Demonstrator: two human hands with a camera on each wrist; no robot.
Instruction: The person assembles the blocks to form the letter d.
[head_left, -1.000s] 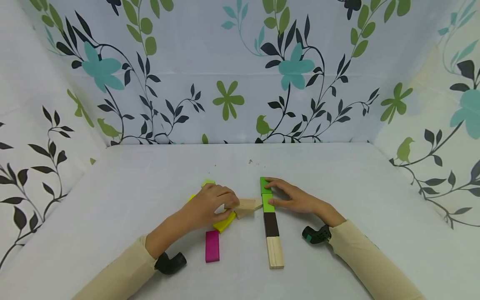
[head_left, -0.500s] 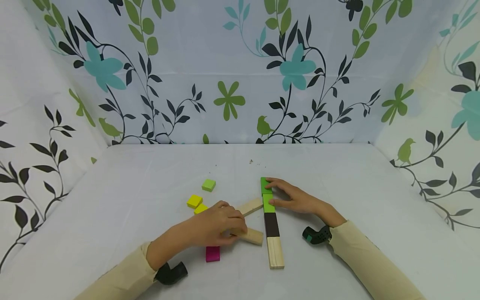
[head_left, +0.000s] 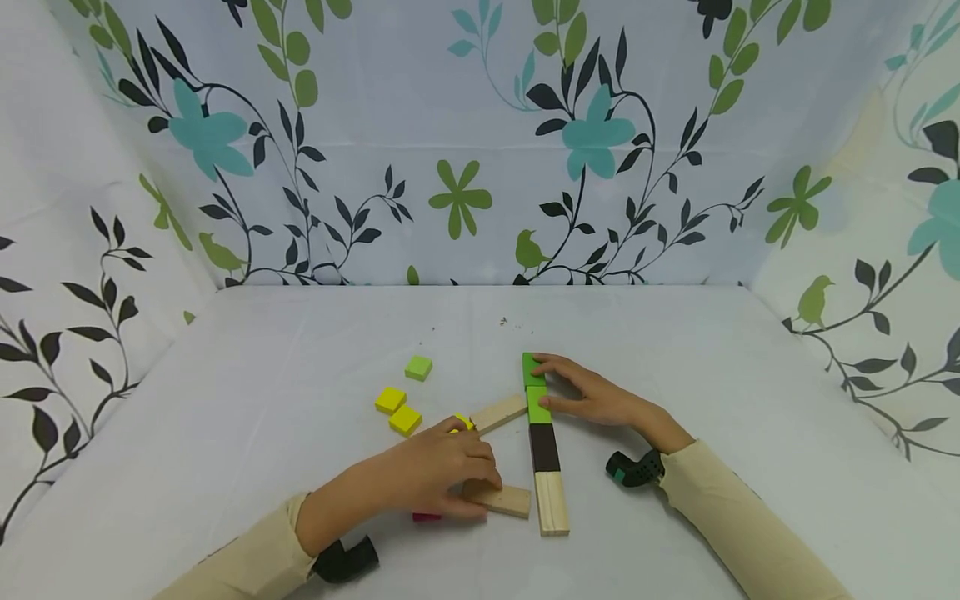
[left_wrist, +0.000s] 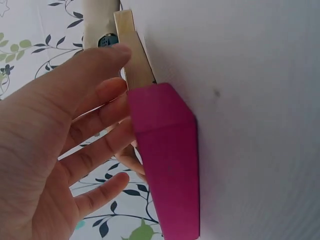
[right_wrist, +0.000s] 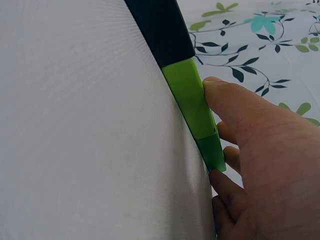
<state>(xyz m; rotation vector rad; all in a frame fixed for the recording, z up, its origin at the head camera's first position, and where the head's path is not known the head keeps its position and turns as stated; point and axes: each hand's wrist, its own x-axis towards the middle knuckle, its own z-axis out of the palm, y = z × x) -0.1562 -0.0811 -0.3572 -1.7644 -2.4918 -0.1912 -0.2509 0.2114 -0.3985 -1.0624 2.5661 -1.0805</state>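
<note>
My left hand (head_left: pixel 438 467) holds a plain wooden block (head_left: pixel 512 502) between thumb and fingers, close over the table. A magenta block (left_wrist: pixel 170 170) lies beneath that hand, mostly hidden in the head view. On the right, my right hand (head_left: pixel 600 400) rests its fingertips against a line of blocks. Its thumb touches the light green block (head_left: pixel 538 406), and a finger reaches the far end of the dark green block (head_left: pixel 533 369). Below them in the line come a dark brown block (head_left: pixel 544 448) and a wooden block (head_left: pixel 552 504).
Another wooden block (head_left: pixel 501 413) slants toward the light green one. Left of it, a yellow block (head_left: pixel 462 422) peeks out behind the left hand. Two yellow blocks (head_left: pixel 406 421) and a small lime block (head_left: pixel 418 367) lie farther left. Patterned cloth (head_left: pixel 480 117) walls the back.
My left hand has come nearer the body with the wooden block, passing over the magenta one and uncovering the yellow and lime blocks. The right hand keeps its place by the line.
</note>
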